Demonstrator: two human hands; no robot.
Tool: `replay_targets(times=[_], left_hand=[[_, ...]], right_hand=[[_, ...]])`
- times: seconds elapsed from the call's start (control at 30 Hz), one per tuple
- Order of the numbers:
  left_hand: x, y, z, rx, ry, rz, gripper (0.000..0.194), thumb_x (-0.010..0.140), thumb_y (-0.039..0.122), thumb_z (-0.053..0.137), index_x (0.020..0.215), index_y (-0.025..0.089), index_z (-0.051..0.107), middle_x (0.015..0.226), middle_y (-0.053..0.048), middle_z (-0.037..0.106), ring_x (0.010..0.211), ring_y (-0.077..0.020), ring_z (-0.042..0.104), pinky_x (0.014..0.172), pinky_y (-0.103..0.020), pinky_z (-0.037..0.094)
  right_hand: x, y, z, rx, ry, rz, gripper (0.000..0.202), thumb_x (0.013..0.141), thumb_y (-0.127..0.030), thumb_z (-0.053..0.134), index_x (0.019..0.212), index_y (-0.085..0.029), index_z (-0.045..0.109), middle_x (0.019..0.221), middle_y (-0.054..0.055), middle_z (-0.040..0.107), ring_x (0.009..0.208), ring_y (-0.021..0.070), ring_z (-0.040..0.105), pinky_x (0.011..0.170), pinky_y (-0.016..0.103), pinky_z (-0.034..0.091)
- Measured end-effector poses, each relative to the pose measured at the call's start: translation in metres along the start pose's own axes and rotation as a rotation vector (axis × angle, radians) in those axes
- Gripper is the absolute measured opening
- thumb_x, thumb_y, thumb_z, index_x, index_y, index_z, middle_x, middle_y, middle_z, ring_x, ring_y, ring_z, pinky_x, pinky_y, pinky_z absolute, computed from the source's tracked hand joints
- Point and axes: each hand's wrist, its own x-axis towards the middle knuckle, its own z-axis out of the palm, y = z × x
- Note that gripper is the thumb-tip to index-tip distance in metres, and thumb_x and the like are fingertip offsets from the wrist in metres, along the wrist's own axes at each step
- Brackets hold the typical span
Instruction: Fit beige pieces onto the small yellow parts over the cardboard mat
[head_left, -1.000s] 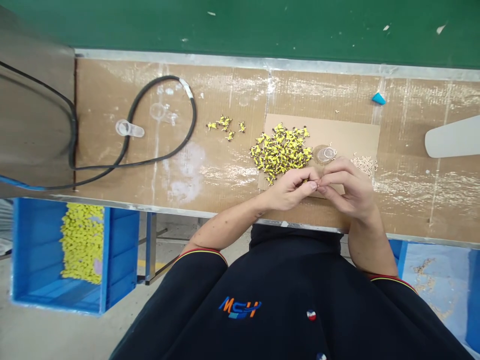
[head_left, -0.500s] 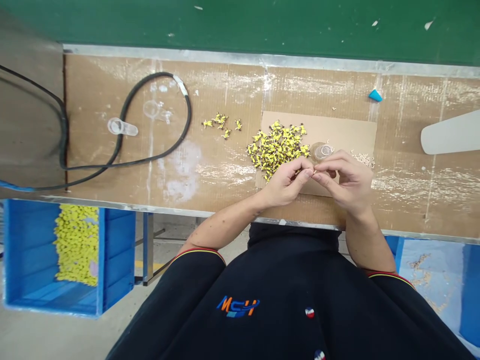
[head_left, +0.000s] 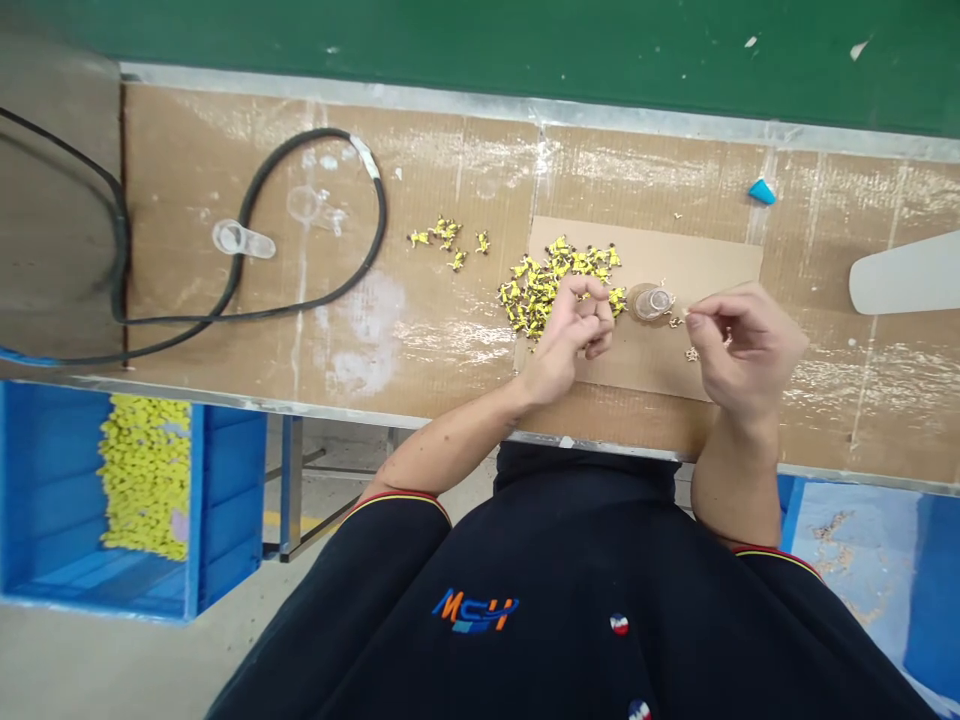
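The pile of small yellow-and-black pieces lies on the left part of a flat cardboard sheet, spilling past its left edge. The left hand is over the near side of the pile, partly covering it; its grip is loosely curled, with thumb and forefinger apart, and no piece shows between them. Just right of the pile, a small clear cup stands on the sheet. Tiny pale pieces lie farther right, beside the right hand, whose grip is pinched closed at thumb and forefinger; whether a tiny piece is caught there cannot be told.

Left of the pile, a few loose yellow-and-black pieces lie on the brown tabletop. Farther left are a looped black cable and a clear tube-like piece overlapping it. A blue piece lies toward the far edge, and a white rounded object reaches in at the right. Below the tabletop, a blue bin on the left holds yellow pieces; another blue bin is at the right, containing pale bits.
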Motion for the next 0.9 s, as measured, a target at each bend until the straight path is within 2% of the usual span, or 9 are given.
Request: replay_targets(times=[0.07, 0.17, 0.23, 0.3, 0.43, 0.57, 0.63, 0.73, 0.9], left_hand=[[0.004, 0.004, -0.007, -0.043, 0.092, -0.045, 0.039, 0.094, 0.043, 0.059, 0.102, 0.023, 0.027, 0.075, 0.005, 0.031, 0.054, -0.0056, 0.027, 0.051, -0.021, 0.025], [0.010, 0.011, -0.017, -0.016, 0.226, -0.026, 0.041, 0.080, 0.030, 0.057, 0.095, 0.022, 0.020, 0.078, 0.004, 0.032, 0.055, -0.0042, 0.030, 0.052, -0.021, 0.027], [0.012, 0.014, -0.021, 0.020, 0.291, -0.005, 0.042, 0.081, 0.030, 0.058, 0.094, 0.022, 0.019, 0.079, 0.003, 0.036, 0.055, -0.0040, 0.034, 0.052, -0.022, 0.028], [0.012, 0.014, -0.022, 0.057, 0.323, -0.007, 0.042, 0.088, 0.038, 0.061, 0.096, 0.022, 0.022, 0.079, 0.003, 0.039, 0.055, -0.0043, 0.037, 0.052, -0.022, 0.030], [0.010, 0.010, -0.023, 0.138, 0.280, -0.002, 0.047, 0.098, 0.056, 0.066, 0.105, 0.023, 0.034, 0.079, 0.003, 0.050, 0.057, -0.0060, 0.044, 0.053, -0.024, 0.036], [0.009, 0.005, -0.025, 0.238, 0.256, 0.035, 0.049, 0.102, 0.064, 0.065, 0.119, 0.024, 0.045, 0.089, 0.000, 0.066, 0.059, -0.0077, 0.055, 0.057, -0.025, 0.045], [0.009, 0.004, -0.024, 0.285, 0.259, 0.067, 0.047, 0.103, 0.062, 0.065, 0.125, 0.022, 0.050, 0.098, -0.004, 0.072, 0.061, -0.0080, 0.060, 0.059, -0.025, 0.049], [0.010, 0.004, -0.023, 0.293, 0.237, 0.129, 0.037, 0.106, 0.052, 0.065, 0.122, 0.019, 0.059, 0.111, -0.008, 0.075, 0.071, -0.0090, 0.068, 0.066, -0.024, 0.055], [0.010, 0.000, -0.023, 0.331, 0.275, 0.199, 0.029, 0.104, 0.045, 0.070, 0.112, 0.017, 0.072, 0.112, -0.007, 0.072, 0.075, -0.0073, 0.072, 0.068, -0.019, 0.057]], right_hand=[[0.001, 0.008, -0.005, -0.097, 0.006, 0.012, 0.004, 0.094, -0.014, 0.072, 0.093, -0.017, 0.072, 0.076, 0.002, 0.062, 0.063, 0.0100, 0.050, 0.056, 0.027, 0.040], [0.002, 0.015, -0.005, -0.163, -0.053, 0.030, 0.004, 0.093, -0.015, 0.071, 0.089, -0.016, 0.073, 0.069, 0.000, 0.057, 0.060, 0.0092, 0.048, 0.054, 0.026, 0.036], [0.002, 0.018, -0.003, -0.189, -0.073, 0.065, 0.006, 0.093, -0.017, 0.070, 0.088, -0.016, 0.075, 0.067, 0.000, 0.055, 0.059, 0.0092, 0.048, 0.053, 0.026, 0.035], [0.001, 0.019, -0.001, -0.199, -0.089, 0.101, 0.009, 0.094, -0.019, 0.069, 0.088, -0.016, 0.076, 0.066, 0.001, 0.055, 0.058, 0.0091, 0.047, 0.052, 0.026, 0.033], [0.001, 0.022, 0.000, -0.185, -0.121, 0.085, 0.009, 0.093, -0.018, 0.069, 0.088, -0.015, 0.076, 0.067, 0.001, 0.055, 0.058, 0.0085, 0.046, 0.052, 0.025, 0.033], [0.000, 0.024, 0.000, -0.190, -0.136, 0.095, 0.009, 0.092, -0.019, 0.069, 0.088, -0.015, 0.077, 0.068, 0.001, 0.056, 0.058, 0.0087, 0.046, 0.053, 0.025, 0.033], [-0.001, 0.023, 0.001, -0.196, -0.143, 0.119, 0.011, 0.092, -0.022, 0.069, 0.087, -0.015, 0.077, 0.068, 0.002, 0.056, 0.058, 0.0090, 0.045, 0.053, 0.026, 0.033], [-0.001, 0.022, 0.001, -0.189, -0.148, 0.126, 0.011, 0.092, -0.021, 0.069, 0.087, -0.016, 0.077, 0.068, 0.002, 0.055, 0.058, 0.0089, 0.044, 0.054, 0.026, 0.033], [-0.001, 0.021, 0.002, -0.192, -0.153, 0.148, 0.014, 0.092, -0.024, 0.068, 0.085, -0.016, 0.076, 0.068, 0.002, 0.054, 0.057, 0.0090, 0.043, 0.053, 0.025, 0.033]])
